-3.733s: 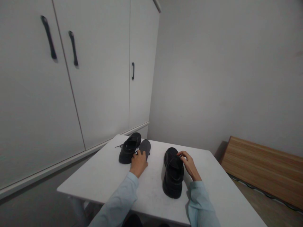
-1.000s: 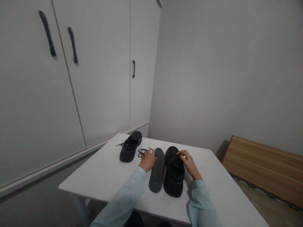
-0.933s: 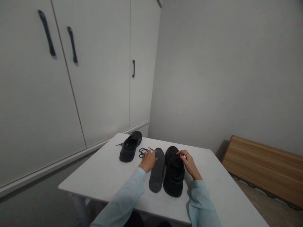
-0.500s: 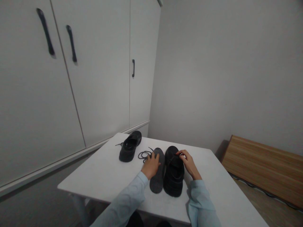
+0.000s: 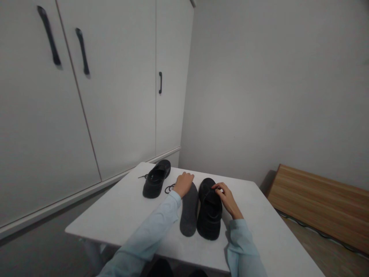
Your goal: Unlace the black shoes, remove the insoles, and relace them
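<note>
A black shoe [image 5: 210, 221] lies on the white table with its toe pointing away. At its right side, my right hand [image 5: 225, 196] has thumb and fingers together near the upper; anything pinched there is too small to name. Left of this shoe is a flat dark grey insole [image 5: 188, 215]. My left hand [image 5: 183, 184] is at the insole's far end, its fingers bent and their tips hidden, so its hold is unclear. Black laces [image 5: 169, 188] show beside its wrist. Another black shoe [image 5: 157, 179] sits farther left, a short lace end beside it.
The white table [image 5: 115, 219] spans the front. A pale cabinet [image 5: 123, 96] with dark handles stands behind on the left, and a grey wall [image 5: 259, 96] rises behind. On the right is a wooden board [image 5: 319, 204], with a dark cable along its lower edge.
My left hand has moved away from me, from the middle of the insole and the laces to the insole's far end. My right hand stays at the shoe. The view has shifted slightly.
</note>
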The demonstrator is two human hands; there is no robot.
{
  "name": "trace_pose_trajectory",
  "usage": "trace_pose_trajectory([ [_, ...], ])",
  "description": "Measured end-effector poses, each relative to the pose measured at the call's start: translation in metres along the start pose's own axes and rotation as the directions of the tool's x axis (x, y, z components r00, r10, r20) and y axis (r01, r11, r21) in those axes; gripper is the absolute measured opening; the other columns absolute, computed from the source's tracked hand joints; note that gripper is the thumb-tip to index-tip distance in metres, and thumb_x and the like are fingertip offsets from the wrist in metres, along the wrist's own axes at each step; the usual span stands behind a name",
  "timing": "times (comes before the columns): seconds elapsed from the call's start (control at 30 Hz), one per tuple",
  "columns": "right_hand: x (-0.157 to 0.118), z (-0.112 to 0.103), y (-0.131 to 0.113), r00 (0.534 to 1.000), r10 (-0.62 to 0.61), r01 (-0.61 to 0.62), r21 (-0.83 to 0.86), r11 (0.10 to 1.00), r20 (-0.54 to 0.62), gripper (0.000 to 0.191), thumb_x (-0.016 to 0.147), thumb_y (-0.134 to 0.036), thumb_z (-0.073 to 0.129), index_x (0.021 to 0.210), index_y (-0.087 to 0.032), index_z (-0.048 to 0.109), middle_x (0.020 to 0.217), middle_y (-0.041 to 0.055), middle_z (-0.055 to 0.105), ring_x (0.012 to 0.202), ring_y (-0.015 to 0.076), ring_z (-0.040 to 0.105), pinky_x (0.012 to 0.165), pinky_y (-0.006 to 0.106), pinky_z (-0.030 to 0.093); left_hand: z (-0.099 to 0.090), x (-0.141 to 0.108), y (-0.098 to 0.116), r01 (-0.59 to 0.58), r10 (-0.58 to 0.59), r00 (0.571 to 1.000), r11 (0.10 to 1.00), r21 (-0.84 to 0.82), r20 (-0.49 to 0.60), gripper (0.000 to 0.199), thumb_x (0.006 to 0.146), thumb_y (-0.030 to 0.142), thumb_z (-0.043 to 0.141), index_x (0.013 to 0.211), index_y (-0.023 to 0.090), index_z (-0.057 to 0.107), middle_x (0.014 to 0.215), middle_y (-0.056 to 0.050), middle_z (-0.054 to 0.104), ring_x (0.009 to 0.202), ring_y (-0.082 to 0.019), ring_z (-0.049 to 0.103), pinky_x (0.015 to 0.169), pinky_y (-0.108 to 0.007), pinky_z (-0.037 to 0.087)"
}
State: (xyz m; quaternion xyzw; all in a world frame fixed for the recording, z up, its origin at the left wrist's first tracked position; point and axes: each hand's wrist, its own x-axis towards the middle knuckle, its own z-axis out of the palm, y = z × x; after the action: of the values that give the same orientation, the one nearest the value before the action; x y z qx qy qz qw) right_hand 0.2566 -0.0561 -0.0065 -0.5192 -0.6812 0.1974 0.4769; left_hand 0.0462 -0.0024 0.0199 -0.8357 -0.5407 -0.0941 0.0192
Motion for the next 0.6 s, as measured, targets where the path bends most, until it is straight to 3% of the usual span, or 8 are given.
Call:
trace_pose_trajectory([
  [0.23,0.000,0.001,0.002,1.000,-0.016,0.017,-0.026,1.000,0.012,0.018,0.076,-0.024,0.047,0.080,-0.021,0.064,0.088,0.0038,0.060,0.089,0.0218,0.054,0.074,0.033,0.040,0.020,0.007,-0.004,-0.089,0.090,0.992,0.996,-0.005,0.090,0.036,0.090,0.008,0.033,0.114,0.021,0.057,0.110,-0.011,0.064,0.108,-0.024,0.054,0.090,-0.043,0.040],
  [0.4,0.001,0.003,0.003,0.999,-0.033,0.034,-0.029,0.999,0.027,0.017,0.077,-0.026,0.048,0.082,-0.021,0.064,0.090,0.0044,0.059,0.089,0.0215,0.054,0.074,0.033,0.041,0.032,0.010,-0.004,-0.088,0.087,0.994,0.996,0.023,0.065,0.038,0.090,0.007,0.031,0.117,0.021,0.054,0.113,-0.012,0.061,0.110,-0.026,0.052,0.093,-0.049,0.037],
  [0.6,0.002,0.004,0.004,0.998,-0.026,0.029,-0.066,0.997,0.050,0.017,0.079,-0.029,0.049,0.082,-0.021,0.064,0.092,0.0054,0.058,0.092,0.0226,0.053,0.077,0.034,0.043,0.022,0.015,-0.005,-0.126,0.124,0.992,0.991,0.036,0.034,0.031,0.090,0.008,0.033,0.109,0.015,0.058,0.108,-0.014,0.059,0.104,-0.024,0.056,0.085,-0.038,0.043],
])
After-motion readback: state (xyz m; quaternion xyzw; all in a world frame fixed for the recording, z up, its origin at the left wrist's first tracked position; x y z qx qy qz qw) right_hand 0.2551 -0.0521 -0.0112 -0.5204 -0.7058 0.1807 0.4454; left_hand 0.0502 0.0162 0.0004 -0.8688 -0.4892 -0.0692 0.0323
